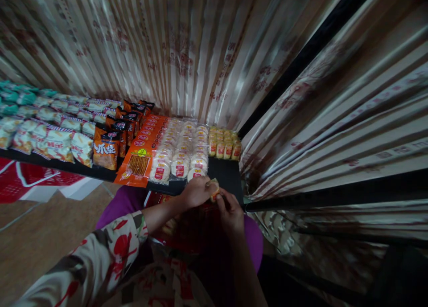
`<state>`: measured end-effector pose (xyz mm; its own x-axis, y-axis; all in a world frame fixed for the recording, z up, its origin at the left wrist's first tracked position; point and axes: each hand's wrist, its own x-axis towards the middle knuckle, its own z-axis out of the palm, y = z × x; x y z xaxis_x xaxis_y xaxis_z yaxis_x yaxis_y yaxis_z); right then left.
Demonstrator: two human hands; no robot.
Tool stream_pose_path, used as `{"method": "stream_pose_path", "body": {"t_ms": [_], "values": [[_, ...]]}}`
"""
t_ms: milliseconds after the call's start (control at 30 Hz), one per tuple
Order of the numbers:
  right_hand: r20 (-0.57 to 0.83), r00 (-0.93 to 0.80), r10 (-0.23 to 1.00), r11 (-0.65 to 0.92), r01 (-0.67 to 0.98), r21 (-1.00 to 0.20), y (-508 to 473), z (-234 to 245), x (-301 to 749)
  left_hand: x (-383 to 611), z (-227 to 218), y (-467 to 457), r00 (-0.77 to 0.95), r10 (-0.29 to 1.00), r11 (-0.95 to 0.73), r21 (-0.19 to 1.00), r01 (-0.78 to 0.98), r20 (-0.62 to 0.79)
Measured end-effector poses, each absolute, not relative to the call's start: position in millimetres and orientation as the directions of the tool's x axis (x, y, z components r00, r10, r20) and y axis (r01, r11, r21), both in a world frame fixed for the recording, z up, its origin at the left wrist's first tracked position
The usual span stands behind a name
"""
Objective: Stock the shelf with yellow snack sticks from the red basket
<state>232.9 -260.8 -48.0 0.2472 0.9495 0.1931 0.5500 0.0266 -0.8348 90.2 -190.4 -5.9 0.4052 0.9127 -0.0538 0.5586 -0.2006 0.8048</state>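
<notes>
My left hand [196, 192] and my right hand [230, 213] meet at the front edge of a black shelf [224, 173]. Both are closed on one small yellow snack packet [214, 187], pinched between the fingers. Just behind the hands lie rows of round white cakes in clear wrap [182, 151]. A short row of small yellow packets [224, 144] sits at the shelf's right end, with bare shelf in front of it.
Orange flat packets [142, 153], dark orange bags [112, 142] and white and green bags [50, 128] fill the shelf to the left. Striped shiny curtains [174, 53] hang behind and to the right. A red basket [187, 227] sits below my hands.
</notes>
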Motion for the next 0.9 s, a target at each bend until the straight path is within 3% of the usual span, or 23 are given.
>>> {"method": "stream_pose_path", "body": {"t_ms": [467,700,900], "values": [[0.476,0.241,0.846,0.049,0.854,-0.518,-239.0,-80.7,240.7,126.2,17.7,-166.6,0.441,0.885,-0.275,0.602,0.75,-0.145],[0.432,0.294,0.853,0.018,0.809,-0.587,-221.0,-97.2,244.6,129.6,16.7,-154.8,0.424,0.879,-0.226,0.592,0.774,-0.219],[0.379,0.366,0.85,-0.038,0.76,-0.649,-199.2,-102.3,246.1,132.5,6.8,-154.1,0.403,0.906,-0.209,0.689,0.694,-0.131]]}}
